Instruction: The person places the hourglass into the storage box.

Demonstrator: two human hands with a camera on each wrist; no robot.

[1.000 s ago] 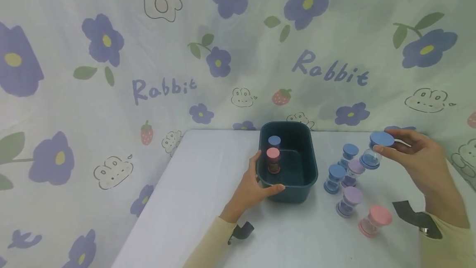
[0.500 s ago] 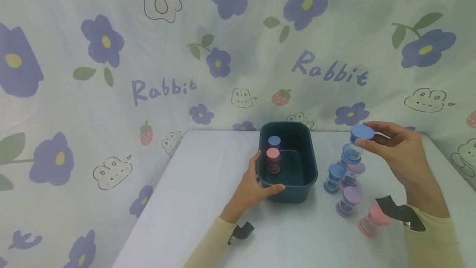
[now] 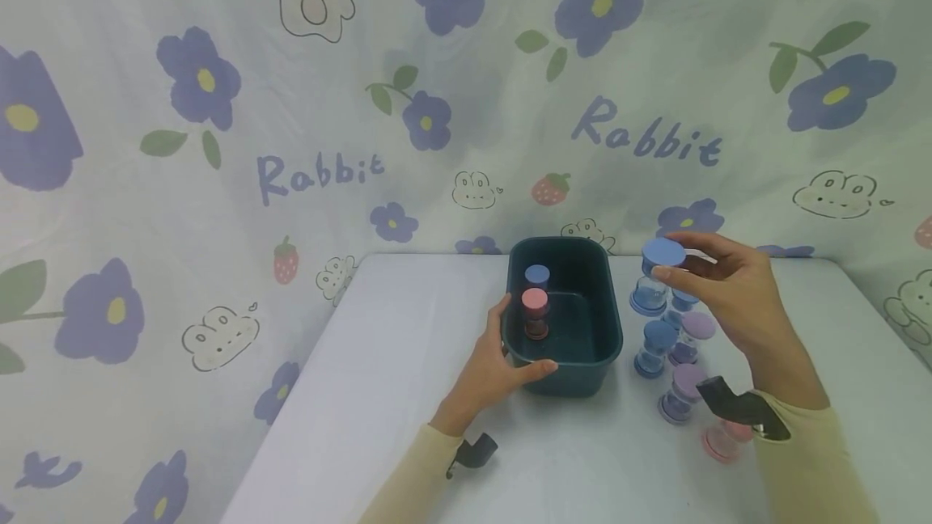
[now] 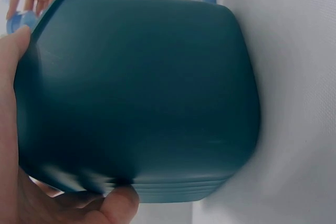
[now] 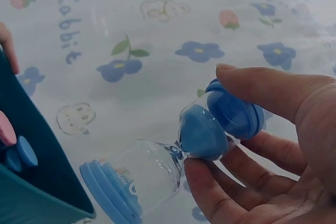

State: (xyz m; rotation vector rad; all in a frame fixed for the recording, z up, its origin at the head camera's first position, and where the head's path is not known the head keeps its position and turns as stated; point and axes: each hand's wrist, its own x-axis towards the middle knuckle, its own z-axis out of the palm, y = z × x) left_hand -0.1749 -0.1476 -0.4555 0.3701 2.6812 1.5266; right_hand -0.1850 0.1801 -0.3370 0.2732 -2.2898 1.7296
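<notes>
My right hand (image 3: 686, 265) holds a blue sand timer (image 3: 651, 280) by its top cap, in the air just right of the dark teal bin (image 3: 582, 378). In the right wrist view the blue sand timer (image 5: 178, 156) lies tilted between thumb and fingers of the right hand (image 5: 273, 145), with the bin (image 5: 37, 182) at lower left. My left hand (image 3: 495, 362) grips the bin's near left corner; the left wrist view shows the bin wall (image 4: 142, 93) against the left hand (image 4: 13, 145). A pink timer (image 3: 535, 312) and a blue timer (image 3: 537, 276) stand inside the bin.
Several timers stand on the white table right of the bin: a blue one (image 3: 655, 348), two purple ones (image 3: 692, 334) (image 3: 683, 395) and a pink one (image 3: 721, 439) partly behind my wrist. A flower-print cloth (image 3: 291, 144) hangs behind the table.
My right hand has carried the blue sand timer leftward, from over the table's right side to just beside the bin. The left hand and the bin have stayed put.
</notes>
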